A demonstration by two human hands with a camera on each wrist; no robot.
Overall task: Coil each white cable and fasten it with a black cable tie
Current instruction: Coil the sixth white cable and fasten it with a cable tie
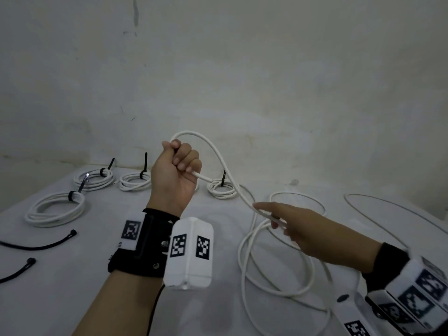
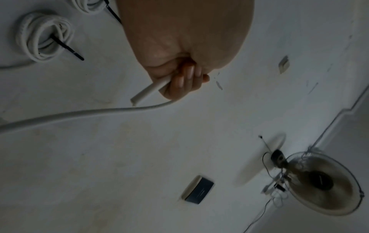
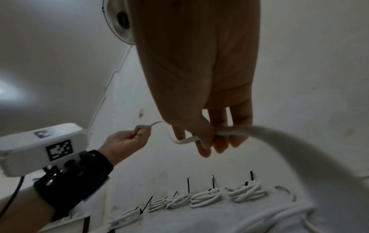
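My left hand (image 1: 180,161) is raised above the table in a fist and grips a white cable (image 1: 218,154) near its cut end, which pokes out below the fingers (image 2: 185,78). From the fist the cable arches up and slopes down to my right hand (image 1: 274,218), which pinches it between thumb and fingers (image 3: 219,141). Below that hand, the remaining white cable lies in loose loops (image 1: 247,263) on the white table (image 1: 97,275). In the right wrist view the white cable (image 3: 279,138) sweeps off to the right, blurred.
Several coiled white cables with black ties (image 1: 55,209) (image 1: 94,178) (image 1: 135,181) (image 1: 223,189) sit along the back left near the wall. Two loose black cable ties (image 1: 41,243) (image 1: 17,270) lie at the left edge. Another uncoiled white cable (image 1: 388,209) lies at the right.
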